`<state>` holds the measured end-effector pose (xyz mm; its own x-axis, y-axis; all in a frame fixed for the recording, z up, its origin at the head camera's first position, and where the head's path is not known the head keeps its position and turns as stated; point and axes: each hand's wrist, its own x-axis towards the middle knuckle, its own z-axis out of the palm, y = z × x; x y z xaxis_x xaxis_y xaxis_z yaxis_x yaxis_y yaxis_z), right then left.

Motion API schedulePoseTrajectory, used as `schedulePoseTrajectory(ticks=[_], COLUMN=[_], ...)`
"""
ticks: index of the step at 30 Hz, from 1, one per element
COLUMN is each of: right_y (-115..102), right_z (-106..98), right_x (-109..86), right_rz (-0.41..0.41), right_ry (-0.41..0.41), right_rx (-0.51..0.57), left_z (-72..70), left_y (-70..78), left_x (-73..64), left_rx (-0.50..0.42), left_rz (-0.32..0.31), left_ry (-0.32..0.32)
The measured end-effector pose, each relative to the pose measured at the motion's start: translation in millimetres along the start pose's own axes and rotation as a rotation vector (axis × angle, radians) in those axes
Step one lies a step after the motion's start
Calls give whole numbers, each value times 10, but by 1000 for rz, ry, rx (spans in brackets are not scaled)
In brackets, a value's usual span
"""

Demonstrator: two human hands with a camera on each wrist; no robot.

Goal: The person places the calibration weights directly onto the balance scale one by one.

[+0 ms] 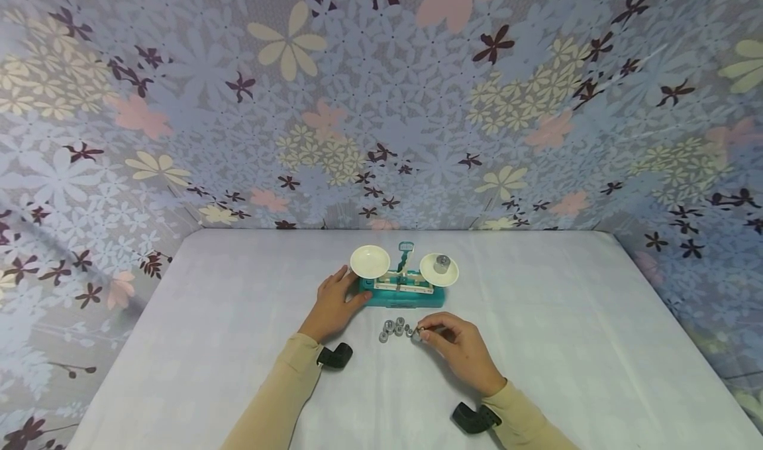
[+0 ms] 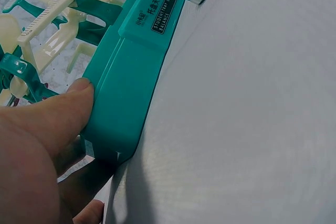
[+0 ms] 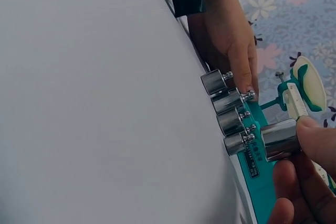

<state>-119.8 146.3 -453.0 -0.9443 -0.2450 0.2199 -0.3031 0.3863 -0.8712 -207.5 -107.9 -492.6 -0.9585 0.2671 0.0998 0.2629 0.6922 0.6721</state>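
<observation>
A teal tray balance [image 1: 405, 297] with two white pans stands on the table. My left hand [image 1: 336, 303] grips the left end of its base, the thumb [image 2: 79, 103] lying along one side and the fingers partly hidden at the end. My right hand [image 1: 461, 349] pinches a shiny cylindrical metal weight [image 3: 279, 140] between thumb and fingers, in front of the balance. Beside it, several smaller knobbed weights [image 1: 389, 326] stand in a cluster. On the right pan [image 1: 451, 278] sits a grey cylinder [image 1: 442, 262]; the left pan [image 1: 370, 262] shows nothing on it.
A white cloth [image 1: 572, 331] covers the table around the balance. Behind the table's far edge hangs a flowered curtain or wall covering [image 1: 381, 105], which also runs along both sides. Black wrist-worn devices [image 1: 473, 418] sit at both cuffs.
</observation>
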Motion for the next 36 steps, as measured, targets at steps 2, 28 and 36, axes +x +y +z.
schedulePoseTrajectory(ticks=[2, 28, 36], right_y=[-8, 206, -82], right_z=[-4, -129, -164], right_x=[4, 114, 160], right_rz=[-2, -90, -139], right_ry=[5, 119, 177], right_rx=[6, -33, -73], left_z=[-5, -14, -16], left_y=[5, 45, 38], left_x=[0, -18, -21], left_rx=[0, -16, -1], left_rz=[3, -3, -8], left_ry=[1, -8, -5])
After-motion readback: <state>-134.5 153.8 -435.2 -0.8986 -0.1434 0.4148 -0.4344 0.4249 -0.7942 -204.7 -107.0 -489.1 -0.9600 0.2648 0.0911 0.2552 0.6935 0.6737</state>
